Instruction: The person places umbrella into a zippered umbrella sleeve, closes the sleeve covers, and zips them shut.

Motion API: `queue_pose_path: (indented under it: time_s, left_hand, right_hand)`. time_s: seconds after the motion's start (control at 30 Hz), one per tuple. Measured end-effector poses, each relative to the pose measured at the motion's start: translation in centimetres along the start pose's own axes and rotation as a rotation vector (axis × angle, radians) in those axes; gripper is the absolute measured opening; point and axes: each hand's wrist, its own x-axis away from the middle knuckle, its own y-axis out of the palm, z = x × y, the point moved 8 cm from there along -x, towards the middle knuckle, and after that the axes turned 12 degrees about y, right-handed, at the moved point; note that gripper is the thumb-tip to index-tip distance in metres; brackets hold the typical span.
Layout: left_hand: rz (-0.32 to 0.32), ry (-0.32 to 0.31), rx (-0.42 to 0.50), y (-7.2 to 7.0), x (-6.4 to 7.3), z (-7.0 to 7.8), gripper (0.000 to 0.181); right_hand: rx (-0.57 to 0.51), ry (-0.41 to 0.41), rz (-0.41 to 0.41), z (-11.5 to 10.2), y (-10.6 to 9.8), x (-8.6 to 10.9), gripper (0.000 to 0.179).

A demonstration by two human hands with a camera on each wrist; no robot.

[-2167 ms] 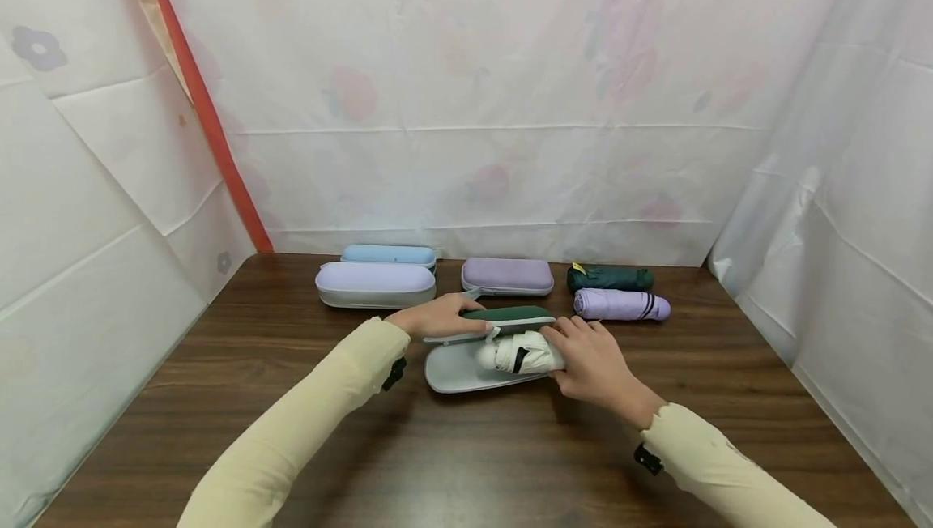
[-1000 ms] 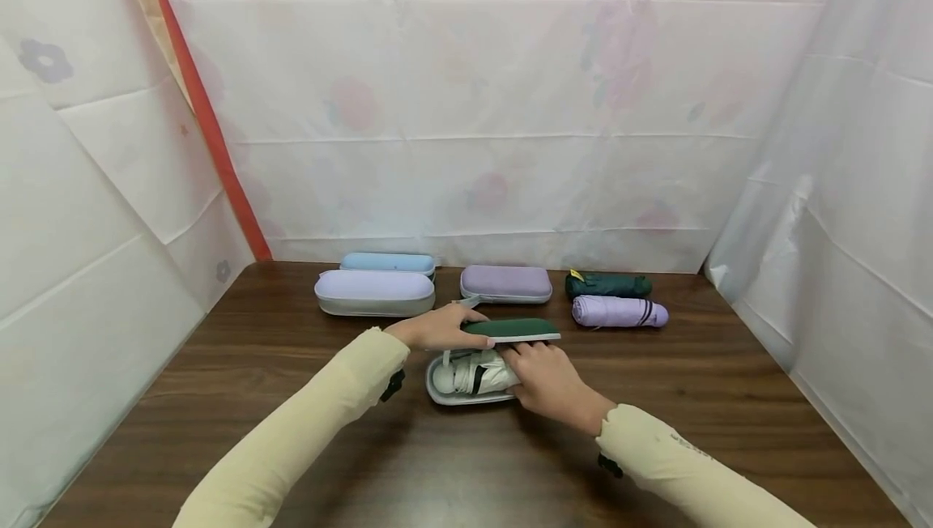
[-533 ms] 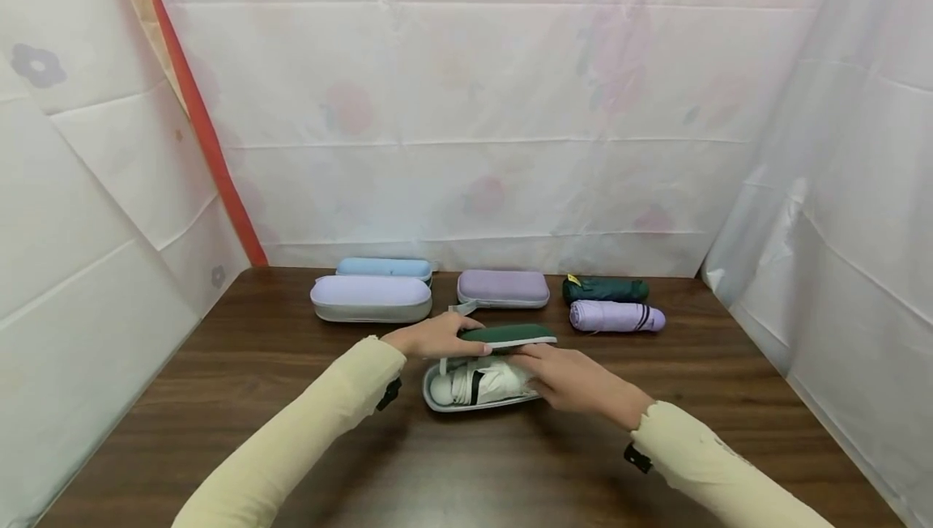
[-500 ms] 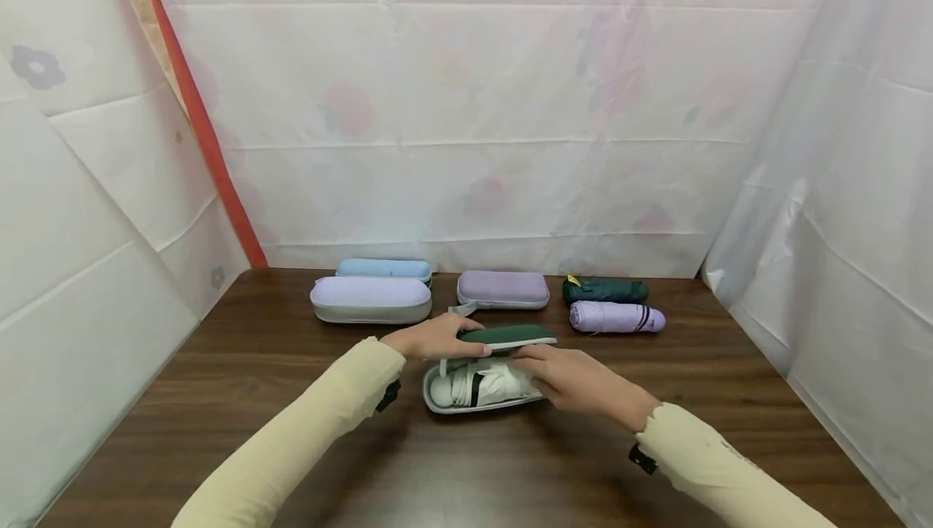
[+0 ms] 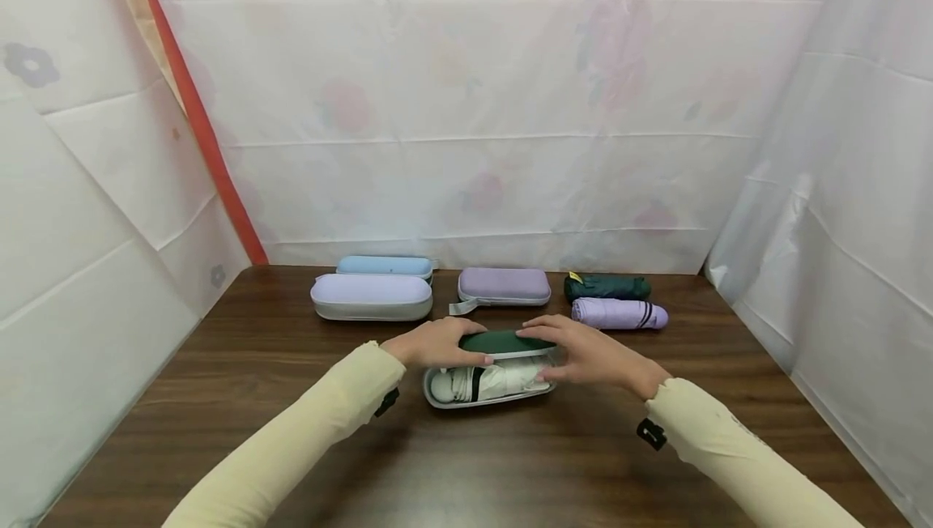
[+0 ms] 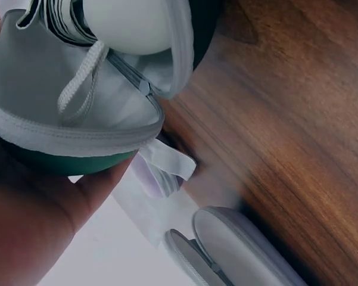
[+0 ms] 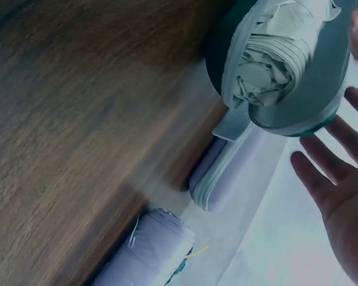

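Observation:
A green zip case (image 5: 503, 341) lies on the table in front of me, its lid tilted partly up. Inside its grey-lined base rests a folded white umbrella (image 5: 501, 381) with a dark strap and a rounded cap at the left end. My left hand (image 5: 437, 343) grips the lid's left end, thumb along the front edge and fingers behind; the left wrist view shows the white cap (image 6: 128, 27) and a wrist loop (image 6: 83, 83) in the open case. At the other end, my right hand (image 5: 594, 352) has its fingers extended and spread around the lid; its fingertips meet the green shell.
Behind the case stand a lavender case (image 5: 372, 290), a light blue case (image 5: 385, 266) and a purple case (image 5: 504, 285) with a grey strap. To the right lie a dark green folded umbrella (image 5: 611, 287) and a lavender one (image 5: 618, 314). White sheeting surrounds the wooden table (image 5: 452, 479).
The white umbrella went down into the base with my right hand, which then let go and moved up to the lid's right end. My left hand has kept hold of the lid.

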Motion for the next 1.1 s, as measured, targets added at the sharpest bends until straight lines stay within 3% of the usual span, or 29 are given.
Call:
queue_pose_path:
  time_s: [0.1, 0.23, 0.5, 0.67, 0.97, 1.1]
  left_hand:
    - [0.003, 0.002, -0.054, 0.1, 0.1, 0.5, 0.063]
    - [0.01, 0.003, -0.106, 0.1, 0.1, 0.6, 0.062]
    - [0.039, 0.046, -0.177, 0.7, 0.1, 1.1, 0.062]
    - [0.092, 0.074, -0.301, 1.2, 0.3, 1.8, 0.062]
    - [0.168, 0.13, -0.472, 1.5, 0.8, 3.0, 0.063]
    - [0.192, 0.131, -0.503, 1.7, 1.1, 3.2, 0.064]
  right_hand:
    - [0.052, 0.009, -0.029, 0.0, 1.0, -0.1, 0.076]
    - [0.145, -0.041, 0.032, -0.4, 1.6, -0.4, 0.083]
    - [0.227, -0.087, 0.119, -0.7, 2.4, -0.8, 0.067]
    - [0.262, -0.107, 0.167, -1.0, 2.5, -0.7, 0.059]
    - [0.211, -0.153, 0.175, -0.9, 2.5, -0.1, 0.058]
    - [0.16, -0.152, 0.161, -0.8, 2.4, 0.1, 0.054]
